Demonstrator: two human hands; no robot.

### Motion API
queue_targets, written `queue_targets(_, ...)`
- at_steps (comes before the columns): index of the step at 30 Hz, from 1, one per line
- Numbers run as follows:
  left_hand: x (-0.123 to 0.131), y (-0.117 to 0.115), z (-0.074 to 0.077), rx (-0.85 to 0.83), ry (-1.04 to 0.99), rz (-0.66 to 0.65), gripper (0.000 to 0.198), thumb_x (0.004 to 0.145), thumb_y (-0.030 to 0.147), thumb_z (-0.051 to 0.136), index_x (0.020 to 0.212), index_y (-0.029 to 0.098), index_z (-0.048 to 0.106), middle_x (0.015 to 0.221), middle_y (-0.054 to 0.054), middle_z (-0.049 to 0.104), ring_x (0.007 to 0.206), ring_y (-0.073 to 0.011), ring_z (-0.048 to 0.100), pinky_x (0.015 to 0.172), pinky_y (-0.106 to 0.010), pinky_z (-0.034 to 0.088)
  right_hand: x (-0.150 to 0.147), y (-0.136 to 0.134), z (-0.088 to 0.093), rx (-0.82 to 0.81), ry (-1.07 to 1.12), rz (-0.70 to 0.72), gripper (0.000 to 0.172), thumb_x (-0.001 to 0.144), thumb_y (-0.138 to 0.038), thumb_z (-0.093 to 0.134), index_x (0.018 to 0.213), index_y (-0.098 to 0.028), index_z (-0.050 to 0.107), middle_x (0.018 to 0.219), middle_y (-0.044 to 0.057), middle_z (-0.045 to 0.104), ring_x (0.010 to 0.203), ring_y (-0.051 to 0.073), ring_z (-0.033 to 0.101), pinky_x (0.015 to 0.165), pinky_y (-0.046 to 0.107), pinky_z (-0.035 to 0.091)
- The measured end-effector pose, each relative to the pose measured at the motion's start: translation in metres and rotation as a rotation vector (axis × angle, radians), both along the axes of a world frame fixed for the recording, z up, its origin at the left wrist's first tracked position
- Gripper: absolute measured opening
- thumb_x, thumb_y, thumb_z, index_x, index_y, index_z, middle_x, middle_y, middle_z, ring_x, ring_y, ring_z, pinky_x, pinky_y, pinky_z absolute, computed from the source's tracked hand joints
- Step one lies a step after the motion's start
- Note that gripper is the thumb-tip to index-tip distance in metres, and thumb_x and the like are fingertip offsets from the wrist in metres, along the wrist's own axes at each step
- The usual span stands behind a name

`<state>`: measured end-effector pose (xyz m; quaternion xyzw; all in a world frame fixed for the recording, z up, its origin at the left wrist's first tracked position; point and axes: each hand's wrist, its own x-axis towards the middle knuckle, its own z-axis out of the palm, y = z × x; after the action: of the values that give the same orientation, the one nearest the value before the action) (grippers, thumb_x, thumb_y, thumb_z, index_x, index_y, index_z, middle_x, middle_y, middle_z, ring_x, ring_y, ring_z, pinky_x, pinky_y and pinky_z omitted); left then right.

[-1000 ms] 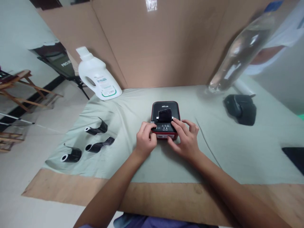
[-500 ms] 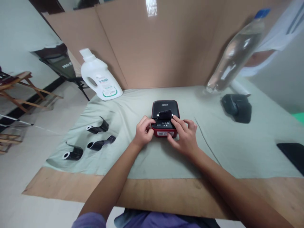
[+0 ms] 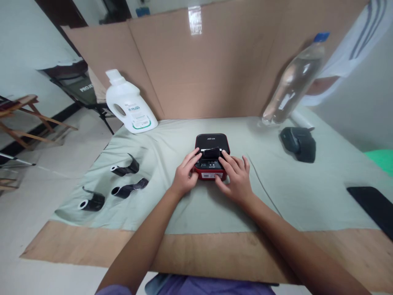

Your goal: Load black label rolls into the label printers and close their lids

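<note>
Cardboard backdrop (image 3: pixel 215 69) behind, pale green cloth (image 3: pixel 291 196) over the table. Far left stands a white detergent jug (image 3: pixel 130 104), and nearer me three curled black strips (image 3: pixel 125 168) lie well apart from each other. Dead centre sits the small black-and-red label printer (image 3: pixel 211 157) with a black strip (image 3: pixel 211 153) poking from its slot. My left hand (image 3: pixel 184 178) is clamped on its left side, probably to stop it sliding. My right hand (image 3: pixel 235 180) lies on the button end with fingers spread, forefinger at that strip. Further right are a clear water bottle (image 3: pixel 291 82), a black pouch-like thing (image 3: pixel 299 143), a flat black slab (image 3: pixel 373 207), and someone's white sleeve (image 3: pixel 353 45) behind.
</note>
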<state>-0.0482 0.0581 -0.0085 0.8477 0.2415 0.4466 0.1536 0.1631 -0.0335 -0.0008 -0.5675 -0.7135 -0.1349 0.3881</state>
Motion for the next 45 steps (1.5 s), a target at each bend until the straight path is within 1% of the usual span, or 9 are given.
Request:
queue_targets(5,-0.007,0.021,0.017,-0.101,0.053,-0.06,0.063,0.095,0.018,0.043,0.157,0.027,0.041,0.162,-0.013,0.043,0.132,-0.0264,0.059,0.097,-0.041,0.058,-0.002,0.001,-0.003,0.0,0.023,0.012,0.059,0.089,-0.031,0.063,0.146,-0.028,0.047,0.157,0.013,0.051,0.136,0.036,0.053,0.118,0.062,0.027)
queue_targets(12,0.016,0.081,0.072,-0.221,0.105,0.068,0.051,0.104,0.041,0.041,0.151,0.027,0.053,0.156,-0.007,0.052,0.094,-0.019,0.071,0.092,-0.036,0.06,0.001,0.001,-0.003,-0.016,0.041,0.032,0.054,0.088,-0.03,0.062,0.142,-0.028,0.052,0.156,0.011,0.053,0.138,0.035,0.052,0.114,0.059,0.034)
queue_targets(16,0.017,0.079,0.092,-0.204,0.158,0.113,0.049,0.1,0.038,0.051,0.147,0.028,0.058,0.148,-0.008,0.061,0.075,-0.0161,0.068,0.084,-0.034,0.059,0.004,0.002,-0.001,-0.024,0.051,0.061,0.053,0.088,-0.028,0.062,0.141,-0.028,0.053,0.154,0.011,0.055,0.138,0.036,0.051,0.112,0.058,0.037)
queue_targets(19,0.019,0.055,0.1,-0.114,0.151,0.164,0.044,0.096,0.031,0.056,0.139,0.027,0.062,0.146,-0.01,0.062,0.062,-0.0128,0.06,0.072,-0.032,0.055,0.005,0.003,-0.003,-0.004,0.059,0.088,0.053,0.088,-0.027,0.062,0.14,-0.027,0.053,0.154,0.011,0.055,0.139,0.037,0.049,0.109,0.058,0.041)
queue_targets(24,0.042,0.038,0.109,-0.105,0.611,0.17,0.014,0.088,0.024,0.062,0.09,0.026,0.076,0.084,-0.001,0.078,0.069,-0.0192,0.065,0.064,-0.029,0.046,0.003,0.004,-0.008,-0.014,0.099,0.109,0.056,0.09,-0.027,0.059,0.145,-0.026,0.048,0.158,0.012,0.049,0.141,0.037,0.045,0.11,0.059,0.042)
queue_targets(30,0.081,0.062,0.11,-0.194,1.019,0.099,0.024,0.082,0.024,0.068,0.103,0.029,0.078,0.102,-0.005,0.079,0.089,-0.0241,0.072,0.069,-0.029,0.048,0.004,0.002,-0.014,-0.057,0.311,0.088,0.063,0.094,-0.029,0.053,0.154,-0.024,0.035,0.162,0.018,0.032,0.145,0.036,0.038,0.113,0.061,0.041)
queue_targets(36,0.099,0.071,0.115,-0.307,1.121,0.055,0.034,0.07,0.02,0.076,0.103,0.026,0.08,0.1,-0.008,0.079,0.082,-0.0279,0.072,0.066,-0.032,0.05,0.029,0.021,-0.04,-0.121,0.874,0.018,0.04,0.102,-0.042,0.039,0.137,-0.025,0.051,0.137,0.015,0.053,0.112,0.025,0.064,0.088,0.045,0.059)
queue_targets(40,0.08,0.067,0.112,-0.247,0.949,0.019,0.026,0.072,0.017,0.073,0.096,0.026,0.078,0.096,-0.004,0.078,0.086,-0.026,0.071,0.071,-0.033,0.049,0.039,0.029,-0.049,-0.163,1.215,0.053,0.034,0.101,-0.045,0.041,0.124,-0.025,0.055,0.115,0.009,0.061,0.09,0.021,0.066,0.08,0.041,0.059)
queue_targets(45,0.023,0.05,0.1,-0.307,0.335,0.001,0.028,0.077,0.022,0.071,0.104,0.024,0.067,0.094,0.0,0.072,0.077,-0.0171,0.064,0.069,-0.028,0.049,0.035,0.022,-0.042,-0.22,1.192,0.072,0.035,0.097,-0.048,0.052,0.121,-0.025,0.061,0.111,0.007,0.062,0.089,0.02,0.066,0.087,0.044,0.056)
